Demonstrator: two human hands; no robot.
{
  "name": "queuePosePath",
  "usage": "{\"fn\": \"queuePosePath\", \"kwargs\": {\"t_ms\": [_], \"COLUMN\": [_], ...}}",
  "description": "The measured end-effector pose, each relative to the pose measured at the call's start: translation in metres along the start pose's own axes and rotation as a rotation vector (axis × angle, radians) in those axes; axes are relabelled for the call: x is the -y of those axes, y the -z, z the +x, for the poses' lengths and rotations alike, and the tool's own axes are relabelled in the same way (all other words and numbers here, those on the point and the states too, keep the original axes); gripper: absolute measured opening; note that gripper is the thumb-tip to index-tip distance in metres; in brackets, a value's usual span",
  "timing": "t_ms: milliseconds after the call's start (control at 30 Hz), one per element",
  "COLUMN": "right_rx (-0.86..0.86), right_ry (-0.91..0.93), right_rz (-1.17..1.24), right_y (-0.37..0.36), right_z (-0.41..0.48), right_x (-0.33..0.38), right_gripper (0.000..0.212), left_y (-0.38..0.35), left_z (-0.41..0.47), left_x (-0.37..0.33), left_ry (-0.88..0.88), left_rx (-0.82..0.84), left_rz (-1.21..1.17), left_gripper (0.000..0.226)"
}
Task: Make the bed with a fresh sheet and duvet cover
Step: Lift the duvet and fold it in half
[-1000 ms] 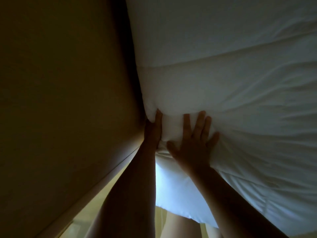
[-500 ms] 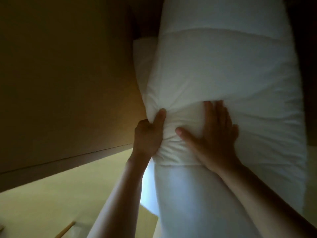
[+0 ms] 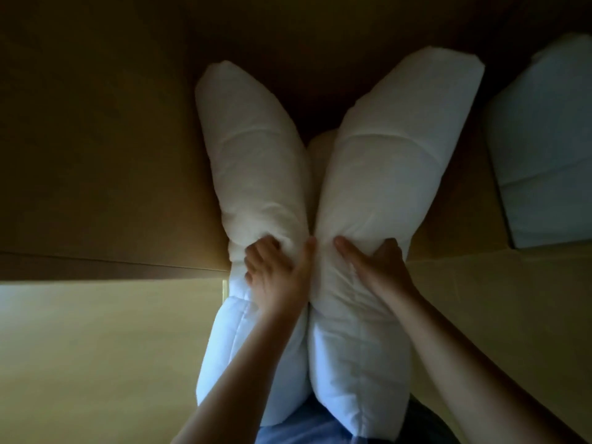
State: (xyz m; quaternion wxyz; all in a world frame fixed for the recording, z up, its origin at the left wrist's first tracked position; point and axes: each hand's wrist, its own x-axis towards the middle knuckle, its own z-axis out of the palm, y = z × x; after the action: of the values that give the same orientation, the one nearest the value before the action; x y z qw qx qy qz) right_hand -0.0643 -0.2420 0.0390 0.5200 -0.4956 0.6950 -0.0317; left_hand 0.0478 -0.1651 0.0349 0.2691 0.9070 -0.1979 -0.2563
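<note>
The duvet (image 3: 381, 174) is up in the air in front of the person, doubled into two fat white rolls that press together along a middle crease. It hangs between the raised arms, clear of anything beneath. It looks soft and light for its bulk, quilted and puffy. I'd expect it to sag and slide out of a shallow pinch, so a deep fistful near the crease, where the padding bunches, seems the surest hold.

The left hand (image 3: 278, 277) has its fingers dug into the left roll, with the thumb lying along the crease. The right hand (image 3: 376, 267) clutches the right roll, thumb in front and fingers wrapped out of sight behind. Both forearms reach up and forward, close together. More white bedding (image 3: 544, 149) shows at the right, against a dim brown wall (image 3: 96, 139).
</note>
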Motion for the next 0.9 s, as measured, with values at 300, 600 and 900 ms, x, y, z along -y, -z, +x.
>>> {"fn": "queuePosePath", "kwargs": {"t_ms": [300, 600, 900], "right_rx": [-0.010, -0.235, -0.008], "right_ry": [0.032, 0.021, 0.425], "right_rz": [-0.146, 0.000, -0.084], "right_y": [-0.034, -0.031, 0.054], "right_z": [-0.017, 0.018, -0.056], "right_x": [-0.012, -0.054, -0.115], "right_gripper": [0.127, 0.065, 0.018], "left_y": [-0.003, -0.005, 0.042], "left_z": [0.028, 0.032, -0.095], "left_x": [0.029, 0.051, 0.056], "left_ry": [0.303, 0.177, -0.069], "left_rx": [0.126, 0.212, 0.172], "left_rz": [-0.023, 0.195, 0.051], "left_gripper": [0.112, 0.073, 0.020]}}
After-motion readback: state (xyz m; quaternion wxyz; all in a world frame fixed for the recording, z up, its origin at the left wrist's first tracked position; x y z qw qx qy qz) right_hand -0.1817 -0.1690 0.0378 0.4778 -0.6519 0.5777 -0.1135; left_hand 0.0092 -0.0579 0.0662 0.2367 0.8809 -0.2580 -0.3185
